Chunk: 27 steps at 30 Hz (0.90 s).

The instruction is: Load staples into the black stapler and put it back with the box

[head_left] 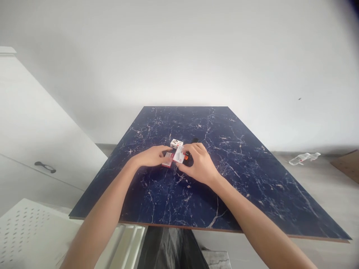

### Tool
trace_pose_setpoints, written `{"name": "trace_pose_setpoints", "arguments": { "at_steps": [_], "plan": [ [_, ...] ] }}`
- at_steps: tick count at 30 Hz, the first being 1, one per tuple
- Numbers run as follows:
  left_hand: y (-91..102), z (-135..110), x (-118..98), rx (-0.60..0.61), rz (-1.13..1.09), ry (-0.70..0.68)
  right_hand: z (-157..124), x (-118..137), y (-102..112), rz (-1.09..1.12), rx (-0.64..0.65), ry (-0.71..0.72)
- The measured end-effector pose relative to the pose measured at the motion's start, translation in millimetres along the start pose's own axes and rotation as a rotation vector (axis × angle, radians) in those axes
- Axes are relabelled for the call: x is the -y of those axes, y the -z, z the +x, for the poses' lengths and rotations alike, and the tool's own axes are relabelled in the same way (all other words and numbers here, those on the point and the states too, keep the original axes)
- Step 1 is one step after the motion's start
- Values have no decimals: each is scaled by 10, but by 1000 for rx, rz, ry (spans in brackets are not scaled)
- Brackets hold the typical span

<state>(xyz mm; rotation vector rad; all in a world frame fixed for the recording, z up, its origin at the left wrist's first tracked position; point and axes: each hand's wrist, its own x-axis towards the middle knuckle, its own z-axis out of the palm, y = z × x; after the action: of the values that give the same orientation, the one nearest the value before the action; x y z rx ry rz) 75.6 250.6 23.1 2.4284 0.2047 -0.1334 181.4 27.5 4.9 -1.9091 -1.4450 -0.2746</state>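
Note:
Over the middle of a dark blue marbled table, my right hand (199,161) is closed, its fingers and thumb gripping a small white box (178,154) that is tilted. To its left, my left hand (151,156) is closed with the thumb across a small red-and-white box (166,163). A third small white box (176,143) with dark print sits just beyond the two others. Partly behind my right hand lies a black object with an orange part (186,156); its kind cannot be made out.
The marbled tabletop (190,201) ends in a brown front edge close to me. White cabinet doors with a dark handle (45,167) stand on the left. Clear plastic packaging (304,158) and a piece of cardboard (347,165) lie on the floor at right.

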Motion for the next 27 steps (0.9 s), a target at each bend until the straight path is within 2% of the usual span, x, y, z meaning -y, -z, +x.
{"name": "trace_pose_setpoints", "arguments": {
  "at_steps": [2,4,7,9,11,13,16,18,20,23,27],
  "plan": [
    [31,18,55,-34,-93,23,37,-33,-61,4,-81,0],
    [93,5,109,-93,-168,45,69,-47,-151,-10,-79,48],
    [170,-54,165,-38,-173,38,93,-81,-237,-45,-46,89],
    [175,-92,171,70,-115,5,96,-145,-210,-58,-96,23],
    [143,-108,152,156,-49,-32,92,-236,-130,-75,-164,-107],
    [89,-95,119,169,14,-63,83,-330,-44,-92,-194,-281],
    [2,-42,73,85,100,-83,63,-422,11,-59,-79,-517],
    [-60,2,52,27,135,-82,49,-444,-9,-9,48,-590],
    [-141,49,33,-32,151,-89,42,-448,-45,34,123,-609],
    [-300,118,-9,-110,122,-141,48,-442,-76,104,164,-613],
    [-469,172,-65,-170,111,-218,63,-397,-49,226,213,-554]
  ]
}}
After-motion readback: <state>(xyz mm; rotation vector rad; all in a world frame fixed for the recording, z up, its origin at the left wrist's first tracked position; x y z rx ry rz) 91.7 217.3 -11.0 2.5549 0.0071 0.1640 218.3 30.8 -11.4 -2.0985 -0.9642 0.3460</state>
